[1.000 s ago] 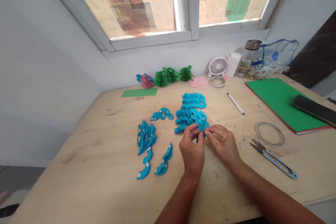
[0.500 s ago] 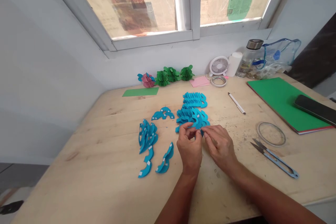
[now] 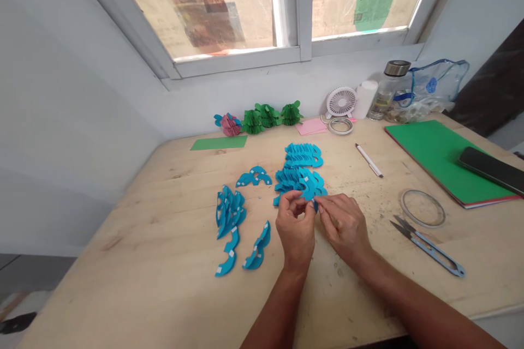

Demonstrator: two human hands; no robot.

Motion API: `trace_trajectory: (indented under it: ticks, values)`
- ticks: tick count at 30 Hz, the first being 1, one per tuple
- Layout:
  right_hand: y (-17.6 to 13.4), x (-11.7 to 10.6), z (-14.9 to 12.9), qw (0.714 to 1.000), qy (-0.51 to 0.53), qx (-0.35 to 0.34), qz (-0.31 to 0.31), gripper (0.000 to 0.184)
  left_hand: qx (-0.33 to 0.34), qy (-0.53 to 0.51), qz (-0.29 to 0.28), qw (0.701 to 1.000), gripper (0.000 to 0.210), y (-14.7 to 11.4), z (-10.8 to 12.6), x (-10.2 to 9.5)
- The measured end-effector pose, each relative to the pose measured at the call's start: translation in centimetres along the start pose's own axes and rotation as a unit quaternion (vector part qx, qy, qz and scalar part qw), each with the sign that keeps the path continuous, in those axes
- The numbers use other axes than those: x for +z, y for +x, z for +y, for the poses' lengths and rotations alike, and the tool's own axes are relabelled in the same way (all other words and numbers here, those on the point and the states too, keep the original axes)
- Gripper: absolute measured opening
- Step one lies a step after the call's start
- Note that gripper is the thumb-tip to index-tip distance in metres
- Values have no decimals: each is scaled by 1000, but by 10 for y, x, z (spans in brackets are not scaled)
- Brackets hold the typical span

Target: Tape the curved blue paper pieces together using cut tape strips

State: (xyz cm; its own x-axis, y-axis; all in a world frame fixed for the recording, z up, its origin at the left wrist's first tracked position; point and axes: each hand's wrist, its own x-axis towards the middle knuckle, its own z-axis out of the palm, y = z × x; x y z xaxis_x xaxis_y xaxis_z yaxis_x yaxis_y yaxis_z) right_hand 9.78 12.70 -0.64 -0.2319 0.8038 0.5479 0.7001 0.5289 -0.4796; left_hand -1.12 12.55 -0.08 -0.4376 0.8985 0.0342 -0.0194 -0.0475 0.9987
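Note:
My left hand is closed on the lower edge of a blue scalloped paper piece with small white tape squares on it. My right hand pinches at the same edge, its fingertips meeting the left thumb; anything tiny between them is too small to make out. Just behind the piece lies a stack of folded blue paper strips, with another blue row beyond it. To the left rest more taped blue paper pieces: a fanned group, a short piece and an arched one.
Thread snips lie right of my hands, beside a tape roll. Farther off are a pen, a green folder with a black case, a small fan, a bottle and green paper ornaments.
The blue paper piece between my hands has tilted slightly, and my fingertips have shifted a little at its edge. Everything else on the table stays in place.

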Motion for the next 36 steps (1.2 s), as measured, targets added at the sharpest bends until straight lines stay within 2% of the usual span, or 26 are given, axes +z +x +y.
trace_trajectory:
  ticks: [5,13,19,26,29,36]
  values:
    - [2,-2,0,999,34,39,-4,26,-11,-15,-11,1000,23,0,0,1]
    - [3,-2,0,980,106,168,-12,19,-25,-59,-38,997,23,-3,2,3]
    - [5,-4,4,968,140,210,-12,21,-33,-85,-47,995,23,-3,3,4]
    - [14,-12,9,930,281,235,-36,25,-59,-102,-53,992,23,-1,1,4]
    - [16,-13,9,921,304,239,-52,24,-55,-100,-57,992,23,-2,1,3]
    - [16,-10,10,910,313,270,-7,16,-36,-72,-77,994,22,-4,-2,3]
